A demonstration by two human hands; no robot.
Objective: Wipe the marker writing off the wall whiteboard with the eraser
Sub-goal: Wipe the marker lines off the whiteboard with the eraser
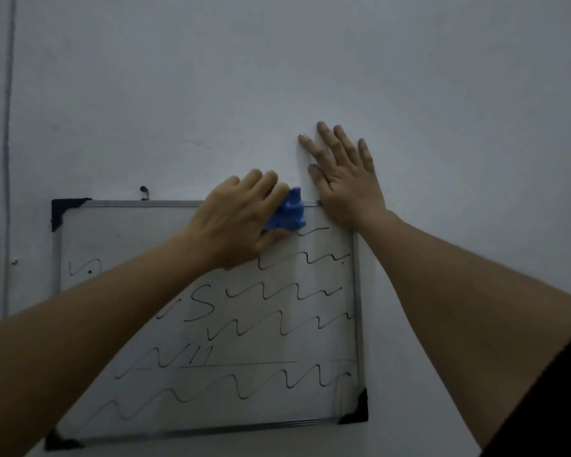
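A small whiteboard (126, 235) with a metal frame and black corner caps hangs on the wall. Black wavy marker lines (277, 291) cover its middle and lower parts; the upper left area is mostly bare. My left hand (234, 222) grips a blue eraser (289, 212) and presses it against the board near the top edge, right of centre. My right hand (340, 173) lies flat with fingers spread over the board's top right corner and the wall above it.
A plain pale wall (310, 61) surrounds the board. A small hook or nail (144, 191) sits just above the top frame. A vertical pipe or conduit (9, 127) runs down the far left.
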